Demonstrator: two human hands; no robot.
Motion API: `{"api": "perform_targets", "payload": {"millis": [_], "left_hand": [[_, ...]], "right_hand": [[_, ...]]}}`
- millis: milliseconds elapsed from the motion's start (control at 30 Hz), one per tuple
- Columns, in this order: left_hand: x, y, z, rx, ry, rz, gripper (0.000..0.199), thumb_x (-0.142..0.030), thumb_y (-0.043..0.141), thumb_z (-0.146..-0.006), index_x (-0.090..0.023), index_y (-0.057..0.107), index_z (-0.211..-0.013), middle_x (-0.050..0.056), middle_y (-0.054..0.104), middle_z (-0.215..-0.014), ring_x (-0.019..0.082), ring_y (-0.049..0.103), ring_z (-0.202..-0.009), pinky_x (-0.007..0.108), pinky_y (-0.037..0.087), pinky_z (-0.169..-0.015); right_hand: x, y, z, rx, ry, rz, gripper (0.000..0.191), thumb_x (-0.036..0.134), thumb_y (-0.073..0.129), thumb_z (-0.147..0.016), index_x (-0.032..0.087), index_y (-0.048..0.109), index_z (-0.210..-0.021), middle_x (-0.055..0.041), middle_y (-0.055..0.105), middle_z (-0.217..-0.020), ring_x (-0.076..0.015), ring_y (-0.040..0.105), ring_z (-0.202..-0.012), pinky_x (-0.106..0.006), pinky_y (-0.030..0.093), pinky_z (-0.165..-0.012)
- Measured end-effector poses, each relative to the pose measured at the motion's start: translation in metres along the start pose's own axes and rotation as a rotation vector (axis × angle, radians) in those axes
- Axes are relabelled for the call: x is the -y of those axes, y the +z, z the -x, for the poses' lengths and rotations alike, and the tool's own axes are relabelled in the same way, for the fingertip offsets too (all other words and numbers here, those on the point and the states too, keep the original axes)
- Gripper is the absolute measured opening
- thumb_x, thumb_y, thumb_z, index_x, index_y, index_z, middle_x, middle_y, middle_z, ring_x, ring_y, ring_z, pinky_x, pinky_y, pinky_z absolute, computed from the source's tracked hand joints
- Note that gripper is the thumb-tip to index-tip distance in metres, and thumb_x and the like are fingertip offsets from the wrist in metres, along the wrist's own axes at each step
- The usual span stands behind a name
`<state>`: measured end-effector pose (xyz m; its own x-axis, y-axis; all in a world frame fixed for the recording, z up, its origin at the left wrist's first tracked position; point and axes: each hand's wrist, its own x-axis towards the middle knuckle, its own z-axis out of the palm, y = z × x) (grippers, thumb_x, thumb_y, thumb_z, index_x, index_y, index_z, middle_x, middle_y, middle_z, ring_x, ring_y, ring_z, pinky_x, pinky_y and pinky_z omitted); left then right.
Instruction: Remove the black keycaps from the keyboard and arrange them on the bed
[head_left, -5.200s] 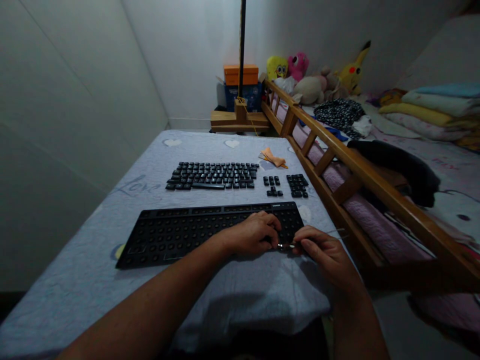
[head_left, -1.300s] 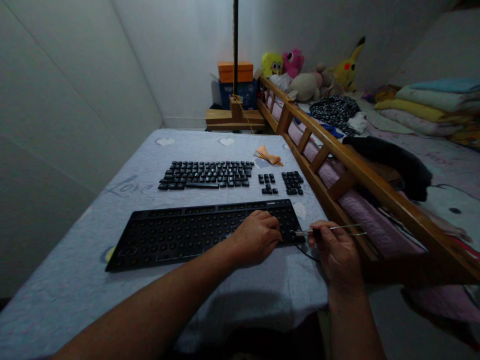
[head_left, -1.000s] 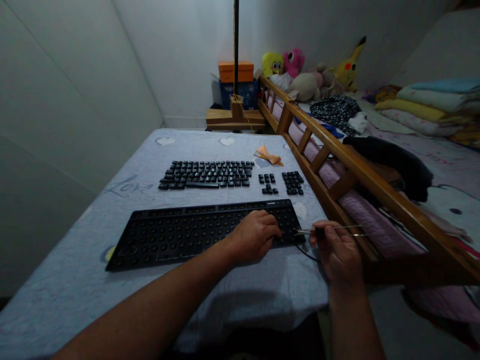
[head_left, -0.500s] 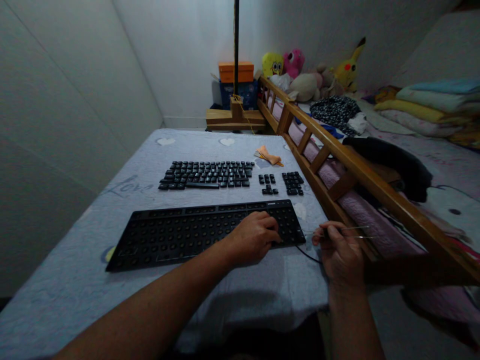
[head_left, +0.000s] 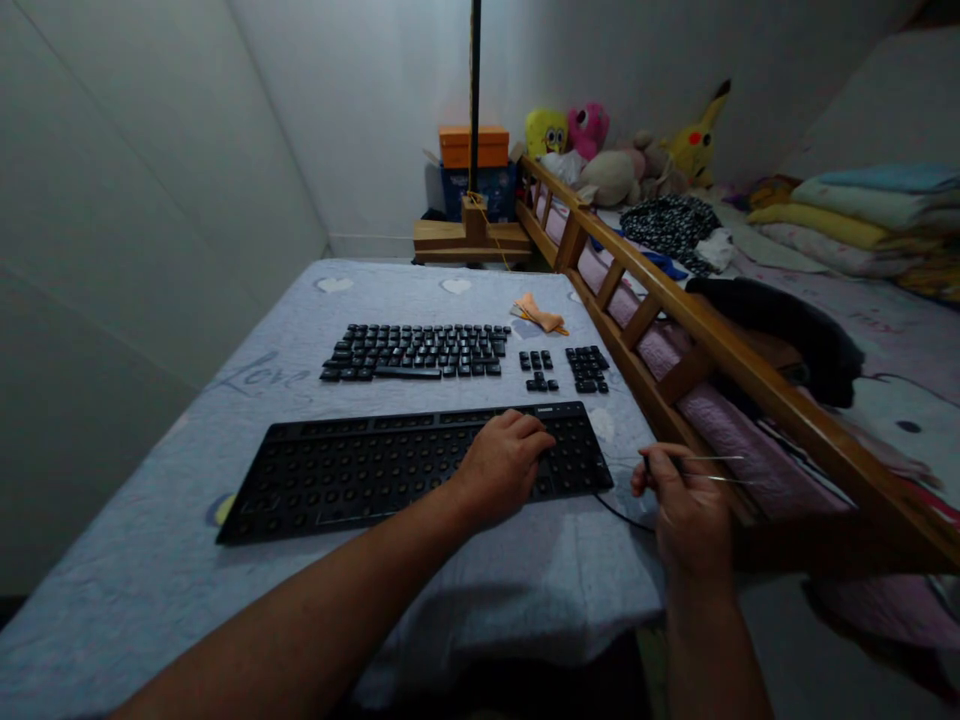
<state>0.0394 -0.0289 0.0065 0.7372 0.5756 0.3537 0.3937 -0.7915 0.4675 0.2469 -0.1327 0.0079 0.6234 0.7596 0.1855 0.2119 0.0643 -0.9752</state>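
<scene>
My left hand [head_left: 504, 462] lies over the right part of a black keyboard [head_left: 352, 468], with its fingers loosely bent and resting on it. The keyboard's key wells are bare of caps where they show. Past the keyboard's right end, my right hand [head_left: 684, 500] is closed round a thin two-pronged wire tool [head_left: 716, 459], which looks like a wire keycap puller. A small dark piece shows at the fingertips, too small to name. Behind the keyboard, loose black keycaps [head_left: 420, 350] lie in keyboard order, with smaller groups of keycaps [head_left: 587, 368] to the right.
A pale blue cloth [head_left: 225, 620] covers the table. An orange bow-like item [head_left: 540, 314] sits at the far right. The keyboard's cable [head_left: 622, 514] runs off right. A wooden bed rail [head_left: 660, 300] borders the table; plush toys and folded bedding lie beyond it.
My left hand's fingers have lifted and shifted slightly up the keyboard, away from its front edge. My right hand has moved a little to the right with the wire tool.
</scene>
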Motion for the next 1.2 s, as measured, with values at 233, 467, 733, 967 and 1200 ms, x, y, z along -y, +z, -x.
{"api": "perform_targets", "payload": {"millis": [233,467,733,967,1200], "left_hand": [[-0.001,0.003,-0.001,-0.07,-0.113,-0.092,0.031,-0.012,0.055,-0.086,-0.019,0.064,-0.115,0.007,0.061,-0.123,0.025,0.052,-0.113,0.043,0.043,-0.102],[0.001,0.006,-0.001,-0.137,-0.242,-0.14,0.04,-0.015,0.06,-0.083,-0.02,0.062,-0.122,0.008,0.055,-0.135,0.029,0.044,-0.123,0.048,0.035,-0.109],[0.003,0.009,-0.001,-0.122,-0.28,-0.143,0.04,-0.016,0.061,-0.083,-0.02,0.061,-0.123,0.009,0.055,-0.135,0.029,0.045,-0.123,0.048,0.035,-0.109],[0.004,0.008,0.0,-0.118,-0.274,-0.148,0.037,-0.018,0.059,-0.086,-0.02,0.06,-0.123,0.01,0.056,-0.133,0.028,0.047,-0.121,0.048,0.035,-0.108],[0.004,0.009,0.001,-0.108,-0.275,-0.144,0.037,-0.019,0.058,-0.087,-0.02,0.059,-0.123,0.011,0.055,-0.134,0.028,0.048,-0.122,0.05,0.034,-0.109]], "right_hand": [[0.015,-0.002,0.006,0.015,-0.029,0.376,0.026,0.046,0.066,-0.083,0.021,0.061,-0.081,0.0019,0.063,-0.059,-0.0152,0.058,-0.054,-0.026,0.045,-0.055],[0.022,0.001,0.012,0.096,-0.026,0.436,0.025,0.046,0.058,-0.086,0.022,0.06,-0.08,0.0025,0.06,-0.059,-0.015,0.057,-0.055,-0.026,0.044,-0.056],[0.025,0.001,0.021,0.207,0.07,0.382,0.026,0.048,0.058,-0.085,0.022,0.057,-0.078,0.002,0.06,-0.059,-0.0155,0.057,-0.056,-0.025,0.045,-0.056],[0.011,-0.004,0.026,0.247,0.064,0.44,0.02,0.041,0.06,-0.082,0.023,0.057,-0.09,0.0,0.067,-0.069,-0.0185,0.062,-0.064,-0.029,0.048,-0.063],[0.019,0.005,0.033,0.205,-0.004,0.51,0.021,0.042,0.058,-0.082,0.022,0.058,-0.087,-0.0011,0.068,-0.068,-0.0195,0.064,-0.062,-0.03,0.049,-0.061]]}}
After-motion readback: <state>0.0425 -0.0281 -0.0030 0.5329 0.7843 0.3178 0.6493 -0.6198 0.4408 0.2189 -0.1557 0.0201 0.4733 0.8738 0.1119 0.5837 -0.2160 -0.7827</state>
